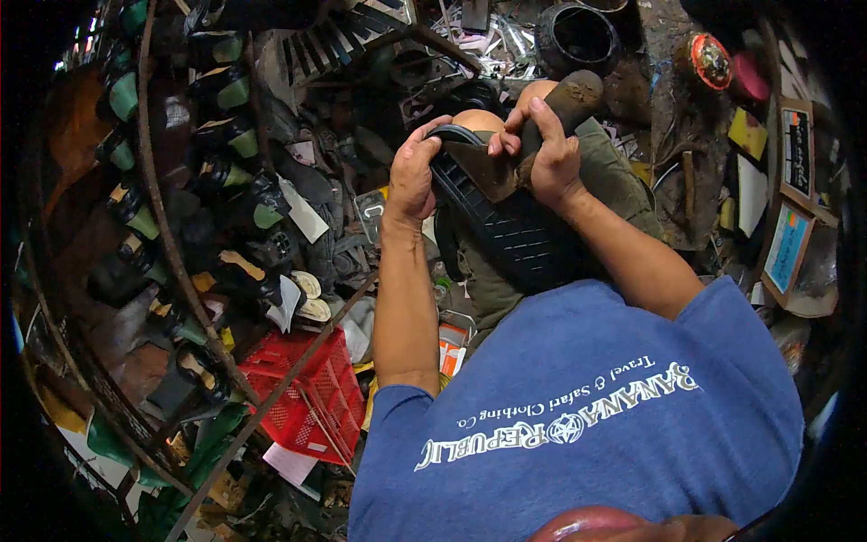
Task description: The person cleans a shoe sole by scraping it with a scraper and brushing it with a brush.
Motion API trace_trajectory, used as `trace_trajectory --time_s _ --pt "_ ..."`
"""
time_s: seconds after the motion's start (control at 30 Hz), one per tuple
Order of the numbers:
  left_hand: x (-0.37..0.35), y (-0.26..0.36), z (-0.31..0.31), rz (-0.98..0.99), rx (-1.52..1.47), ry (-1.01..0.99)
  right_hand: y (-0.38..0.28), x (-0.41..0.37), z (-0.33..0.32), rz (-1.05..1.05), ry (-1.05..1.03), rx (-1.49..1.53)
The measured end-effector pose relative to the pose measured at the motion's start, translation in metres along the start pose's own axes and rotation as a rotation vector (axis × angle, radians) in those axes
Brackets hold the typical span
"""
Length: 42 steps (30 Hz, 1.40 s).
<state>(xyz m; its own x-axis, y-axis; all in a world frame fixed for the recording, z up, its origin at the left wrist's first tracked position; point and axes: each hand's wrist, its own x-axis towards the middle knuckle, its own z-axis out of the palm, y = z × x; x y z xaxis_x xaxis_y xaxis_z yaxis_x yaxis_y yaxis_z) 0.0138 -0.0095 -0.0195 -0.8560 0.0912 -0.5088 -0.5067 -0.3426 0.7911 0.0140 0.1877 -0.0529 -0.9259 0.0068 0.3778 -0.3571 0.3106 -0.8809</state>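
A black sandal sole [506, 226] with a ridged tread rests on my lap, tread side up. My left hand [414, 172] grips its far end by the black strap. My right hand [542, 149] is wrapped around the worn handle of a tool [573, 99] and also pinches a brown leather piece [483, 167] against the sole. My knees in olive trousers [614, 181] lie under the sandal.
Rows of dark shoes with green insoles [226, 135] fill the racks on the left. A red plastic crate [302, 393] stands at lower left. A dark round pot [576, 36] and a red-topped tin [709, 59] sit beyond my knees. Framed cards [787, 244] lean at right.
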Motion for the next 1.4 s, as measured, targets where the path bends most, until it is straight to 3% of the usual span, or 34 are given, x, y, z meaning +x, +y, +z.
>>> trace_trajectory --time_s 0.07,0.13,0.17,0.23,0.27,0.33,0.37,0.43,0.47,0.53,0.57,0.67,0.73,0.77,0.87,0.93,0.97,1.03,1.27,1.33,1.4 --pt "-0.001 -0.001 0.0 0.002 0.005 -0.001 -0.002 0.002 0.001 -0.071 0.016 -0.025" --pt "-0.003 -0.002 0.0 0.01 -0.01 0.016 -0.002 0.003 0.007 0.588 -0.086 0.74" --pt "-0.003 -0.003 0.0 0.011 -0.009 0.014 0.007 -0.001 0.011 0.586 -0.084 0.74" --pt "-0.004 -0.003 -0.001 0.012 -0.02 0.019 0.016 -0.004 0.014 0.33 -0.137 0.568" --pt "-0.004 -0.003 -0.001 0.014 -0.018 0.018 0.013 -0.001 0.011 0.327 -0.136 0.569" --pt "-0.004 -0.003 0.001 0.023 -0.026 0.006 0.002 0.004 0.001 0.597 -0.175 1.287" --pt "-0.005 -0.003 0.003 0.025 -0.025 0.007 -0.001 0.002 0.001 0.595 -0.177 1.289" --pt "-0.006 0.0 0.006 0.047 -0.015 0.052 -0.008 0.003 0.003 0.504 -0.125 0.888" --pt "-0.005 -0.001 0.008 0.052 -0.014 0.053 -0.012 0.005 0.001 0.499 -0.127 0.89" --pt "-0.008 -0.002 0.011 0.597 1.053 0.501 -0.02 0.009 -0.005 0.746 -0.093 1.186" --pt "-0.009 0.0 0.012 0.639 0.883 0.548 -0.022 0.01 -0.007 0.749 -0.092 1.188" --pt "-0.026 0.013 0.014 0.574 0.918 0.477 -0.025 0.011 -0.011 0.725 -0.096 1.154" --pt "-0.031 0.018 0.015 0.668 1.155 0.264 -0.026 0.013 -0.011 0.708 -0.103 1.15" --pt "-0.032 0.017 0.016 0.667 1.16 0.261 -0.025 0.012 -0.01 0.709 -0.1 1.154" --pt "-0.031 0.016 0.018 0.665 1.312 0.252 -0.02 0.007 -0.008 0.613 -0.122 1.002" --pt "-0.031 0.014 0.016 0.668 1.328 0.25 -0.019 0.004 -0.007 0.56 -0.12 0.734" --pt "-0.031 0.013 0.016 0.673 1.344 0.258 -0.02 0.004 -0.008 0.562 -0.12 0.734" --pt "-0.029 0.013 0.016 0.688 1.364 0.259 -0.025 0.005 -0.013 0.618 -0.129 1.124" --pt "-0.025 0.016 0.022 0.743 1.379 0.247 -0.027 0.0 -0.012 0.525 -0.14 0.984" --pt "-0.023 0.018 0.022 0.746 1.394 0.234 -0.026 0.001 -0.004 0.361 -0.03 0.736" --pt "-0.022 0.018 0.023 0.75 1.409 0.221 -0.029 0.009 -0.008 0.416 -0.053 0.83"
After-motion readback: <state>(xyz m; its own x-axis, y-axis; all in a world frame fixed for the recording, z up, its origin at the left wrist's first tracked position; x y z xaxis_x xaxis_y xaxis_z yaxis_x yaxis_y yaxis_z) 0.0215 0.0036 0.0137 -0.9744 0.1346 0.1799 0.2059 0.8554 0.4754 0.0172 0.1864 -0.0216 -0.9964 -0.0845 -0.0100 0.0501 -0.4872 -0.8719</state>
